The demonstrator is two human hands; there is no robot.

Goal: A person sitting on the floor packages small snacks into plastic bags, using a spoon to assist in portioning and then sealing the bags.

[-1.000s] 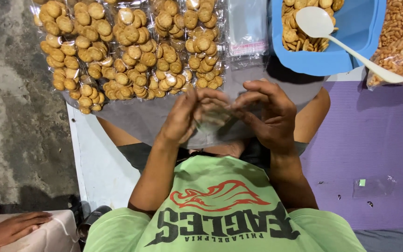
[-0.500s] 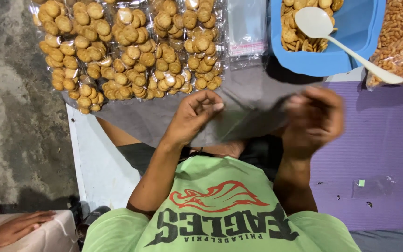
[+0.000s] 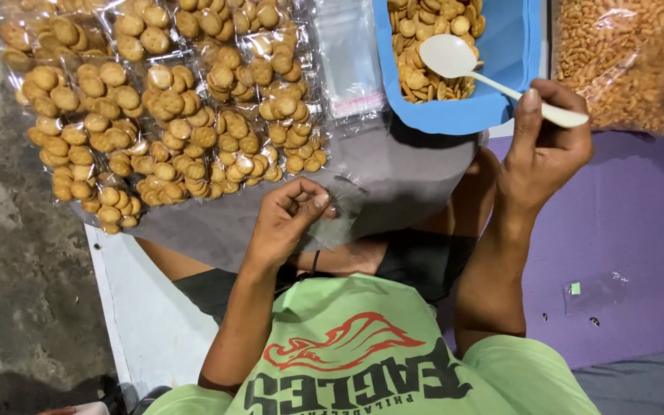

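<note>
Clear bag [image 3: 340,211] pinched empty in left hand [image 3: 286,219]; white spoon [image 3: 486,73] gripped by right hand [image 3: 543,150] over blue tub [image 3: 455,119]; filled cookie packets [image 3: 163,115] stacked beside.

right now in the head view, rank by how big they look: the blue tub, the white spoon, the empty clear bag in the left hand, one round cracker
1. blue tub, though cut off at the top edge
2. white spoon
3. empty clear bag, about spoon-sized; hard to outline, so 2 and 3 are unsure
4. one round cracker, clearly smallest
</note>
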